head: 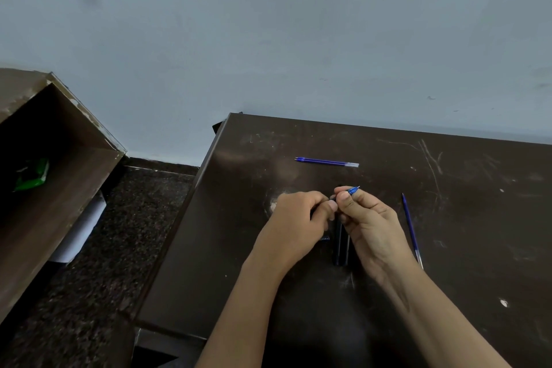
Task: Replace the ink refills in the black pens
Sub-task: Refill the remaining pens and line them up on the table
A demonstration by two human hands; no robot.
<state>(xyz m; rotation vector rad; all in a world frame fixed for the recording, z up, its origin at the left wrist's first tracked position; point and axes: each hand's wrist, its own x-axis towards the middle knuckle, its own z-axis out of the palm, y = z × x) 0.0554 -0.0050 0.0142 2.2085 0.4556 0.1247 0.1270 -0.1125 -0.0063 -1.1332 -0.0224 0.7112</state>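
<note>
I see my right hand [366,218] pinching a blue-tipped refill [353,190] between thumb and fingers above the dark brown desk [448,218], while my left hand [298,218] is curled shut beside it on something I cannot make out. Black pen barrels [341,243] lie on the desk under the right hand; two blue refills [327,161] lie beyond it, and a single blue refill [411,228] lies just to its right.

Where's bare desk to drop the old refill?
Free: far left corner, left of the refill pair; far right, beyond the single refill. Crowded: centre, where left hand and right hand work over the black pens.
</note>
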